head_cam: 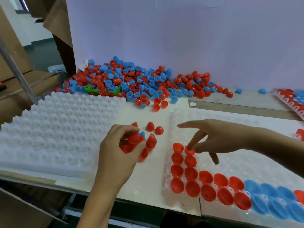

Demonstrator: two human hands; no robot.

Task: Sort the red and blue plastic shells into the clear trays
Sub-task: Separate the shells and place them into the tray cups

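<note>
While left hand (120, 145) grips red shells (134, 142), right hand (213, 139) presses one, no legible writing

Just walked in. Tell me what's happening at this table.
A person is sorting shells into a clear tray. The left hand grips a bunch of red shells. The right hand presses one red shell into the tray with a fingertip. The tray's near rows already hold red shells, with blue ones further right. A big mixed pile waits by the wall, and a stack of empty trays sits on the left.
</note>
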